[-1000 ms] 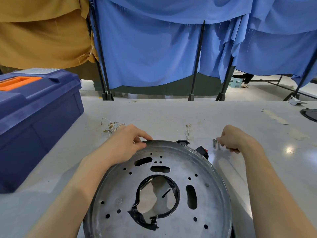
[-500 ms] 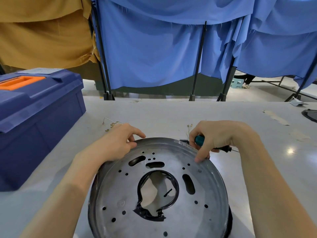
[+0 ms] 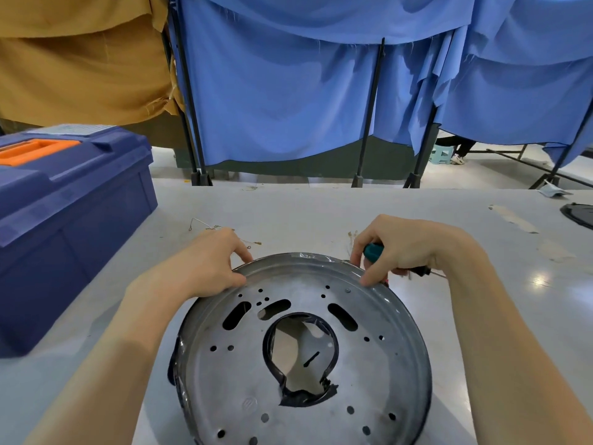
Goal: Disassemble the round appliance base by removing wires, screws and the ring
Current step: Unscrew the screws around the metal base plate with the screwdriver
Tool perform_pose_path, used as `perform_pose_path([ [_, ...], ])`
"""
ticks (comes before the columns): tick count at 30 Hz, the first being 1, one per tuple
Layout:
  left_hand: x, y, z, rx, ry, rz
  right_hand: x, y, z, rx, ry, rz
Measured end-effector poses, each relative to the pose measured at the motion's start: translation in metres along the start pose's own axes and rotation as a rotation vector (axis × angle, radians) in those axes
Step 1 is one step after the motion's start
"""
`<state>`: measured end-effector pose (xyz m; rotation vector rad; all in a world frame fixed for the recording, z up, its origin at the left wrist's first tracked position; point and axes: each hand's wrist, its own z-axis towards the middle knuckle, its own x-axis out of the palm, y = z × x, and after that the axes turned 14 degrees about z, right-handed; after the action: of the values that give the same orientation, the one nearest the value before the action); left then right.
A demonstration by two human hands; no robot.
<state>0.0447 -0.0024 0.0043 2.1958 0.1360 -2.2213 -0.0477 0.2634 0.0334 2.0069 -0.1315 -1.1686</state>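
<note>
Now: round metal base (image 3: 369,364) lying flat on the counter (image 3: 321,213), straight ahead and close in.
Left hand (image 3: 205,268): pinching the far-left rim, thumb on top, other fingers curled down behind it.
Right hand (image 3: 407,248): clenched round a teal-handled screwdriver (image 3: 373,251), shaft pointing out to the right; one fingertip pressed on the far-right rim.
Weight: probably light for its width, being thin pressed sheet full of holes and slots.
Stiffness: likely rigid across the plate, perhaps a little springy at the rim.
Ring (image 3: 268,345): black lining round the centre hole, torn and ragged on its near side; likely soft plastic or rubber, apt to tear further if yanked.
Slip: smooth shiny metal on a smooth counter, so liable to slide or spin under a turning screwdriver; worth pinning down.
Edges: thin rim and punched holes possibly sharp; glossy clear film along the rim, possibly slick.
Best hold: outer rim, at two points set well apart.
Screw (image 3: 347,290): small, just inside the rim beside the pressing fingertip; probably next.
Room: open counter beyond and to the right; blue toolbox (image 3: 70,200) near on the left; loose wires (image 3: 205,224) just behind the left hand; dark object (image 3: 579,213) at the far right, well apart.
Near edge: bottom of the base cut off by the frame; overhang impossible to tell.
</note>
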Motion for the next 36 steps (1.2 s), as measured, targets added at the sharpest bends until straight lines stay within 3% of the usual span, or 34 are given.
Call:
perform_pose_path([
  [3, -0.001, -0.003, -0.002, 0.011, -0.004, 0.074, 0.006, 0.004, 0.003, -0.035, -0.013, -0.016],
  [7, 0.003, -0.010, 0.000, 0.102, -0.041, -0.095, 0.016, 0.008, 0.012, -0.103, -0.084, 0.007],
  [11, 0.007, -0.010, 0.002, 0.080, -0.143, -0.117, 0.011, 0.008, 0.009, -0.101, -0.082, 0.037],
  [15, 0.005, -0.009, 0.002, 0.079, -0.090, -0.054, 0.005, 0.007, 0.000, -0.016, -0.009, -0.024],
  [20, -0.007, -0.004, -0.006, 0.068, 0.039, 0.025, 0.016, 0.013, 0.009, -0.089, -0.051, -0.038],
  [26, 0.010, -0.015, 0.001, 0.117, -0.053, -0.135, 0.023, 0.013, 0.014, -0.163, -0.121, 0.057],
  [31, 0.014, -0.014, 0.006, 0.102, -0.049, -0.076, 0.014, 0.008, 0.008, -0.069, -0.072, -0.002],
  [36, 0.012, -0.013, 0.004, 0.101, -0.038, -0.014, 0.023, 0.013, 0.014, -0.120, -0.096, -0.020],
])
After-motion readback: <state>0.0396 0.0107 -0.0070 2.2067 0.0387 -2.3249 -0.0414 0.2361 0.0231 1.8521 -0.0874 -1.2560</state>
